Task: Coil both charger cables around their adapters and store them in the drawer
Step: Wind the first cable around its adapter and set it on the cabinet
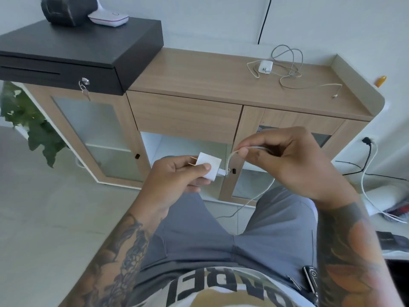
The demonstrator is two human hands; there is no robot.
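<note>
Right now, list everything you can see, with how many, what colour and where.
adapter: 1, white, in left hand
cable: 1, white, from adapter, pinched by right hand, hanging down
second charger: 1, white, cable loose, on cabinet top
cabinet: 1, wood, against wall
drawer: 1, wood, closed, under the top
cash box: 1, black, cabinet's left end, key in lock
plant: 1, green, far left
left hand: holds adapter
right hand: pinches cable

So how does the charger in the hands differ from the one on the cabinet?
The held adapter is gripped by the left hand, its cable pinched by the right hand; the other adapter lies untouched on the cabinet top, its cable sprawled loosely. Both are white, neither coiled.
</note>
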